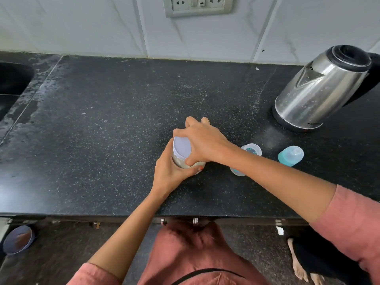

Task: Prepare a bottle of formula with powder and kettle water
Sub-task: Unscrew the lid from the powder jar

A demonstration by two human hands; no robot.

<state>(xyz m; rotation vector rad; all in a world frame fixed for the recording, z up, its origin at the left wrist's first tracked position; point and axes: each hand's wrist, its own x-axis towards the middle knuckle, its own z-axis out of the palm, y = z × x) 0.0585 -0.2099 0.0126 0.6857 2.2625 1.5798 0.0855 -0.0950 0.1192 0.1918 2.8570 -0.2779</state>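
Left-hand fingers wrap the clear, light, rigid plastic powder jar on the black speckled counter; right-hand fingers pinch its smooth white lid by the rim.

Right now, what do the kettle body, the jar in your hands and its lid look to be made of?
Kettle: polished metal, probably stainless steel; it mirrors the surroundings, with a black plastic-looking rim and base. Jar: clear, glass or plastic, can't tell; pale powder shows through the wall. Lid: matte pale lilac, opaque, likely plastic. Left hand holds the jar, right hand grips the lid.
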